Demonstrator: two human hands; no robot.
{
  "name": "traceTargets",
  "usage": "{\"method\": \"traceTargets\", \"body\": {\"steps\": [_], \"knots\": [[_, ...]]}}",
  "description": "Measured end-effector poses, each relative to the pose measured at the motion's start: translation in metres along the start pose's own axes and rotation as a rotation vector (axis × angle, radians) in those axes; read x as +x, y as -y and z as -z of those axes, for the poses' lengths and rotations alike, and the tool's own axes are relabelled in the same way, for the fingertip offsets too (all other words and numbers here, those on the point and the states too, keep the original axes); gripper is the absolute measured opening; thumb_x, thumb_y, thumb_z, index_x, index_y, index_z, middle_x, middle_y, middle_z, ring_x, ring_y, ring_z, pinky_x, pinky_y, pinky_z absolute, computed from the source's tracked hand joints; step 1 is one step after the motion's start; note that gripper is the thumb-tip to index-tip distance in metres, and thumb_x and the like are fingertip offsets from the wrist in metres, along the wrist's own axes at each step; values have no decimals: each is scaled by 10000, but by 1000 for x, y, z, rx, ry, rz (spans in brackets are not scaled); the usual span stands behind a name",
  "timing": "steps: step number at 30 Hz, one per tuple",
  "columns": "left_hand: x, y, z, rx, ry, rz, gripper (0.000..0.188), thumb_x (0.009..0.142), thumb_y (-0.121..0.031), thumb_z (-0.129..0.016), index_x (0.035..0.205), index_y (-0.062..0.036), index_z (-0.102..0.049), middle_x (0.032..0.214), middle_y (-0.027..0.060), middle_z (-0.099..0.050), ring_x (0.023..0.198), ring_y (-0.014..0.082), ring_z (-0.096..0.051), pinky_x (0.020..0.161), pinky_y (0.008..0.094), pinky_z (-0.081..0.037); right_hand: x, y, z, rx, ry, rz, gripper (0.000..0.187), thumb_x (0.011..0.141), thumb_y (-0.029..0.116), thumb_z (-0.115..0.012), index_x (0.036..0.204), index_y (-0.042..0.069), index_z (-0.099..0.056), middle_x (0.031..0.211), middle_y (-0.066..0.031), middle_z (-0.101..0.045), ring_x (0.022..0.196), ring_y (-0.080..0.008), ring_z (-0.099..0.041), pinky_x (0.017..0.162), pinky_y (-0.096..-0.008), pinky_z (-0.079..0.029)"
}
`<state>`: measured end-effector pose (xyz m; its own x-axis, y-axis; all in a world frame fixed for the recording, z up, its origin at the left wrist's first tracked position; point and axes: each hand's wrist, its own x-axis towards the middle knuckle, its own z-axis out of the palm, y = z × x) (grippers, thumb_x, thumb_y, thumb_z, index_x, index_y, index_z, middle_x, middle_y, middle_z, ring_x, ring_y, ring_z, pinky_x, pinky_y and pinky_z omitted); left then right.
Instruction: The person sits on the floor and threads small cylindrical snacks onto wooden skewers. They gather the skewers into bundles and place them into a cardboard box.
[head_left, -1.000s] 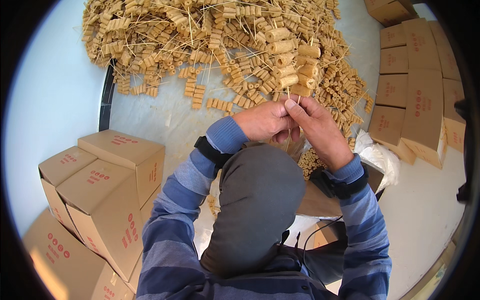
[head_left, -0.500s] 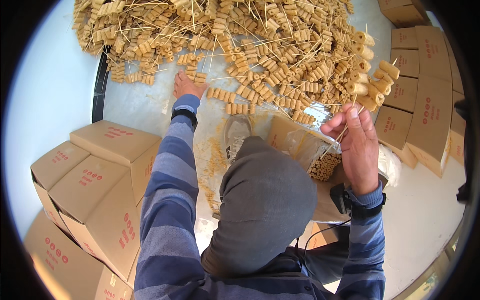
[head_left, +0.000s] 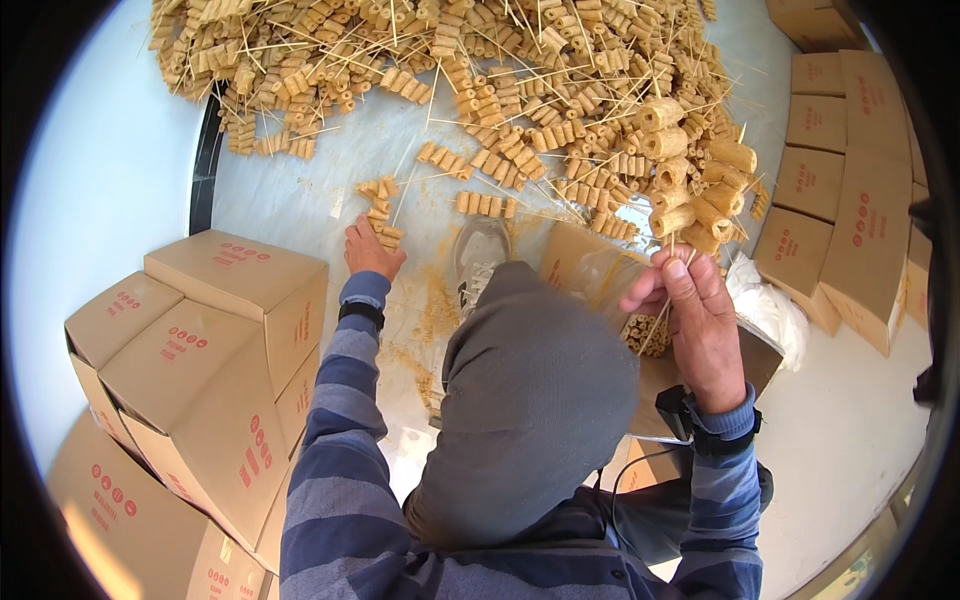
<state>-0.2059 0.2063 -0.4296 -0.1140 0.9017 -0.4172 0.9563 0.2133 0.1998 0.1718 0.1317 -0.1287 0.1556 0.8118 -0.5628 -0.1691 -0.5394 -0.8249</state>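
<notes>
Firstly, held skewers (head_left: 672,172): at least two, each a row of tan rolls on a thin stick, raised above the floor (head_left: 300,205) at the right side of the heap.

Right hand (head_left: 707,328): grip clamped on the sticks, rolls pointing away from the person.

Left hand (head_left: 372,256): on the floor, fingertips at the near skewers (head_left: 379,192); whether its grip is closed on one, cannot tell.

Progress, as judged: a few skewers gathered in the right hand, some already boxed, the greater part lying loose.

Loose stock: heap (head_left: 470,85), large, skewers tangled at all angles, sticks crossing; a few lie singly along its near edge.

Open carton (head_left: 655,400): beside the right forearm, clear plastic (head_left: 612,283) at its mouth; inside, rolls (head_left: 648,336) close together, ends up. Depth of fill hidden.

White bag (head_left: 768,308): crumpled, just beyond the open carton; contents not discernible.

Left cartons (head_left: 215,380): brown, stacked, tops closed; contents unseen.

Right cartons (head_left: 850,205): brown, stacked along the far right; contents likewise unseen.

Shoe (head_left: 480,255): on the floor, between left hand and open carton, crumbs about it.
</notes>
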Motion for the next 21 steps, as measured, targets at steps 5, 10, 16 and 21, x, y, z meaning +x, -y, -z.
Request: {"method": "traceTargets", "body": {"steps": [5, 10, 16, 21], "knots": [[-29, 17, 18, 12, -63, -233, 934, 665, -157, -824, 1462, -67, -345, 1255, 164, -469, 1170, 386, -495, 987, 490, -413, -7, 8, -9, -46, 42, -44, 248, 1098, 245, -434, 1146, 29, -546, 975, -98, -673, 895, -194, -692, 808, -309, -569], [-30, 14, 71, 87, -149, -488, 924, 642, -87, -791, 1461, -87, -365, 1280, 162, -470, 1190, 374, -478, 1010, 478, -387, 2, 30, -17, -184, 32, -18, 286, 1099, 262, -426, 1167, 10, -544, 1038, -123, -690, 963, -206, -683, 849, -325, -554], [-32, -53, 169, 132, -337, -872, 928, 621, -21, -772, 1464, -113, -396, 1278, 143, -467, 1221, 355, -460, 1044, 479, -369, 39, 59, -32, -714, 45, 341, 275, 1085, 216, -443, 1134, -34, -548, 1053, -134, -696, 1010, -202, -677, 898, -328, -533], [-32, -141, 232, 127, -449, -1184, 876, 662, 3, -743, 1464, -134, -416, 1264, 113, -472, 1237, 334, -457, 1084, 490, -359, 84, 78, -37, -805, 178, 288, 288, 1063, 226, -467, 1088, -51, -542, 1000, -153, -698, 984, -260, -683, 869, -370, -532]]}}
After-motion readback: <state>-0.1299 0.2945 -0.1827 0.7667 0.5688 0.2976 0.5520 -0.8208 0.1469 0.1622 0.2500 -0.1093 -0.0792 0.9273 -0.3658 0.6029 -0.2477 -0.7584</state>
